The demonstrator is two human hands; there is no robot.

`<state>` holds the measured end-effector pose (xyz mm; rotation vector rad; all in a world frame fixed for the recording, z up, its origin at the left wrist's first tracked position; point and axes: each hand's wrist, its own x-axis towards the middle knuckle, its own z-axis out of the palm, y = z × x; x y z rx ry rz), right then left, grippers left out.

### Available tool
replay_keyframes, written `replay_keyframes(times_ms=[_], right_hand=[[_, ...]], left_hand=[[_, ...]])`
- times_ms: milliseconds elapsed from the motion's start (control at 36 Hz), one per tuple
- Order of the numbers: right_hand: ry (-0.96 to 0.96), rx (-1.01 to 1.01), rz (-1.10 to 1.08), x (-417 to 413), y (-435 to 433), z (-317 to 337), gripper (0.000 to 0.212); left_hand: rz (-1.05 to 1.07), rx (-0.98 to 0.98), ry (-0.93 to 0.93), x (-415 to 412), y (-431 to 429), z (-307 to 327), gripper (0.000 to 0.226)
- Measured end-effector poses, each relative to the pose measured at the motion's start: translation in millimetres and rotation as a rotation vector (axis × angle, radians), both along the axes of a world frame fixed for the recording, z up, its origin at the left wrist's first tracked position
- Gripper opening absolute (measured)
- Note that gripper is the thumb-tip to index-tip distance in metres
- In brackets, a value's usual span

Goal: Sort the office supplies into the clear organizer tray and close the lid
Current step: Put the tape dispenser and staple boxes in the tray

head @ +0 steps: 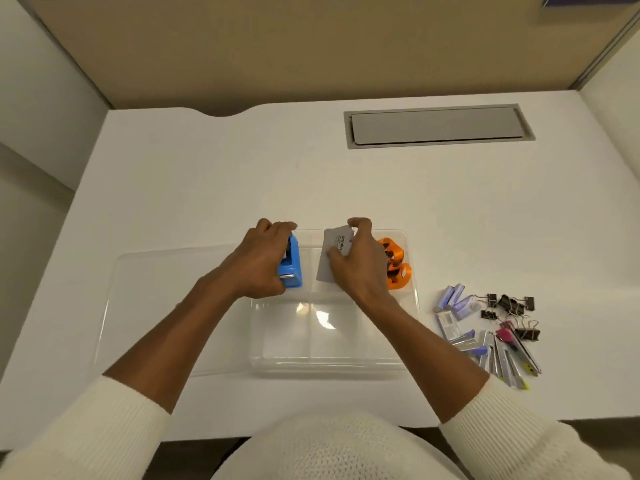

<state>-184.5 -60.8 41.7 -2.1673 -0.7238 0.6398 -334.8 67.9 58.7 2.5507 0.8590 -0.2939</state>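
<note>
A clear organizer tray [325, 365] with several compartments lies on the white desk, its clear lid [149, 289] open flat to the left. My left hand [259, 261] grips a blue stapler [292, 263] over the far left compartment. My right hand [360, 265] holds a grey box [334, 252] marked with black lettering over the far middle compartment. An orange tape dispenser [396, 265] sits in the far right compartment, partly hidden by my right hand. The near compartments hold nothing I can see.
To the right of the tray lie staple boxes [453, 301], black binder clips [512, 306] and several cutter blades or knives [502, 358]. A grey cable hatch [436, 126] is set into the desk at the back right. Partition walls close in the desk.
</note>
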Motion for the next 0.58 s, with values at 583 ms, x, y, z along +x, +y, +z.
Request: replay_keyframes(times_ms=[583], right_hand=[[-0.316, -0.232, 0.2, -21, 14, -58, 0.055]], left_hand=[[-0.193, 0.126, 0.121, 13, 17, -11, 0.097]])
